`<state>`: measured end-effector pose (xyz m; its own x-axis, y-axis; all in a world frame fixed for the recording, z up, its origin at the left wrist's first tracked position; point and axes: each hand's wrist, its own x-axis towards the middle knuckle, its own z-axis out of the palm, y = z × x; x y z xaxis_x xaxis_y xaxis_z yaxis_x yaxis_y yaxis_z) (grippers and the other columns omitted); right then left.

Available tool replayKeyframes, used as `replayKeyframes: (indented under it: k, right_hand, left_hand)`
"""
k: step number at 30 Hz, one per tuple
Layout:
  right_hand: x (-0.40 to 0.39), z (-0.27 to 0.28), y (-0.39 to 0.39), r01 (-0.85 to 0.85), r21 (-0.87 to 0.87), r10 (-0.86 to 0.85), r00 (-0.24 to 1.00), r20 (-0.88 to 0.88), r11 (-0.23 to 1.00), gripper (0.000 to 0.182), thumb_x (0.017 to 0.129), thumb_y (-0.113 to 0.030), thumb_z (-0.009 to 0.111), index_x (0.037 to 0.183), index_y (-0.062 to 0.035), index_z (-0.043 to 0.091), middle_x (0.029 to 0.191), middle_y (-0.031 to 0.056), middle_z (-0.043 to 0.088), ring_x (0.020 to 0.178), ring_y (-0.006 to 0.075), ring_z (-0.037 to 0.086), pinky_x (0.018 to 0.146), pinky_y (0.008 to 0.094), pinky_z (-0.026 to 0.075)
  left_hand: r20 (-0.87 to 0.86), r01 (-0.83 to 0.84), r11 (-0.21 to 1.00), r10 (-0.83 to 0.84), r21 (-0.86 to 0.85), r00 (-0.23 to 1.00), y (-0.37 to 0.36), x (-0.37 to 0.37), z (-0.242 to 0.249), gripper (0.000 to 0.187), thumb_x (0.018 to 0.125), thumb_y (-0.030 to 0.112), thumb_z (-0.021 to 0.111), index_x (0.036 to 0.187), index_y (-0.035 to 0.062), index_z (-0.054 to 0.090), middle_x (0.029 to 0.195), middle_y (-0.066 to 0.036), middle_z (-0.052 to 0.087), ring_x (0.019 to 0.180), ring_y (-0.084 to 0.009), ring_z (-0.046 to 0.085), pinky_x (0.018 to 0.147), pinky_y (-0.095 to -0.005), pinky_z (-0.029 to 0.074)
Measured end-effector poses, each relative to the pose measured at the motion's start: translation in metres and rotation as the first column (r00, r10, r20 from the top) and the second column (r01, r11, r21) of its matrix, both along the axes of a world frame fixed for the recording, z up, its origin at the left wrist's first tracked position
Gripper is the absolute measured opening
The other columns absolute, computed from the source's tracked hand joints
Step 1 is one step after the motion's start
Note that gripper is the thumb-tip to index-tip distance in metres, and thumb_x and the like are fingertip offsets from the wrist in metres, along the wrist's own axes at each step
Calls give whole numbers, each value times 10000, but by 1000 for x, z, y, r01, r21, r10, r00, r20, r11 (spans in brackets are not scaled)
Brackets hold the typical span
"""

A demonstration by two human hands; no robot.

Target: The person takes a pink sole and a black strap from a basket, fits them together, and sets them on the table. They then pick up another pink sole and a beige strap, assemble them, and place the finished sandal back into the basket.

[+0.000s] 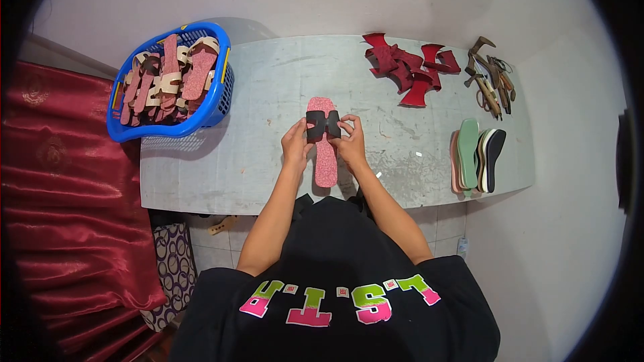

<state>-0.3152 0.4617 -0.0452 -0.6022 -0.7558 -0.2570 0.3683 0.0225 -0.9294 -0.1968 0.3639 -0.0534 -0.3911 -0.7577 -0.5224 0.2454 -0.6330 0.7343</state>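
Observation:
A pink speckled sandal sole [326, 164] lies lengthwise on the table in front of me, with a dark, H-shaped strap [323, 125] across its upper part. My left hand [296, 143] grips the strap and sole edge from the left, fingers curled. On the opposite side, my right hand [351, 142] pinches the right end of the strap, thumb near the sole. The undersides of the strap ends are hidden by my fingers.
A blue basket [217, 104] full of pink sandals with cream and dark straps stands at the left. Red strap pieces [409, 70] lie at the back right, beside hand tools [493, 84]. Stacked green, black and pink soles [468, 154] sit near the right edge of the table [268, 74].

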Motion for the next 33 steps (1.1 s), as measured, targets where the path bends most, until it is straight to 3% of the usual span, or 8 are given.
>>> replayKeyframes:
  k: [5, 11, 16, 20, 22, 23, 29, 33]
  right_hand:
    - [3, -4, 2, -4, -99, 0, 999, -43, 995, 639, 686, 222, 611, 1192, -99, 388, 1202, 143, 544, 819, 167, 670, 643, 233, 519]
    - [0, -19, 8, 61, -89, -90, 919, -385, 994, 578, 660, 176, 703, 1159, -35, 502, 1212, 182, 580, 823, 150, 657, 634, 233, 525]
    - [-8, -5, 17, 7, 24, -6, 998, -63, 1000, 566, 661, 154, 715, 1170, -11, 531, 1227, 178, 586, 906, 139, 648, 637, 247, 529]
    - [-27, -7, 30, -150, -89, 158, 983, 89, 985, 484, 725, 81, 682, 1178, -31, 556, 1224, 152, 586, 863, 148, 656, 646, 269, 531]
    - [-32, 0, 35, -66, -93, 104, 860, 499, 993, 411, 775, -22, 647, 1175, -84, 575, 1165, 71, 594, 723, 141, 635, 644, 272, 512]
    - [-31, 2, 34, -39, -61, 66, 850, 523, 997, 304, 826, -101, 647, 1127, -101, 601, 1069, 24, 634, 732, 130, 635, 662, 265, 500]
    - [-24, 3, 32, -17, 80, -9, 951, 309, 997, 188, 832, -26, 680, 995, -88, 610, 768, -21, 651, 658, 76, 614, 538, 239, 456]
    - [-32, -22, 32, -32, 74, 7, 950, 313, 997, 211, 815, 16, 673, 986, -87, 606, 805, 4, 669, 641, 79, 604, 499, 220, 412]
  left_hand:
    - [7, 93, 994, -93, 57, 996, -8, 3, 11, 328, 938, 221, 658, 1183, 8, 617, 1051, -88, 664, 874, -214, 697, 731, -325, 586]
    - [70, 203, 979, -200, -32, 977, -13, 1, 16, 340, 909, 177, 687, 1175, -20, 612, 1033, -109, 674, 861, -209, 699, 741, -327, 598]
    - [151, 233, 954, -206, -189, 967, -5, 0, 19, 296, 878, 92, 701, 1133, -33, 619, 1008, -115, 689, 833, -195, 702, 686, -304, 606]
    - [158, 245, 950, -215, -196, 964, -2, 3, 13, 226, 853, 27, 691, 1060, -40, 632, 945, -121, 693, 788, -188, 704, 678, -308, 619]
    - [157, 257, 950, -230, -178, 960, -2, 5, 8, 212, 844, 16, 692, 1040, -42, 635, 938, -125, 691, 776, -188, 704, 683, -311, 623]
    - [165, 287, 945, -261, -158, 951, -3, 6, 5, 204, 842, 6, 686, 1033, -47, 636, 948, -131, 689, 784, -193, 704, 696, -319, 625]
    - [95, 333, 942, -328, -42, 940, -2, 6, -1, 181, 867, -17, 637, 1042, -63, 627, 970, -137, 680, 844, -216, 700, 747, -340, 619]
    - [6, 339, 941, -339, 4, 941, -1, 8, -6, 182, 896, -3, 606, 1064, -71, 615, 979, -132, 669, 894, -217, 684, 801, -363, 605]
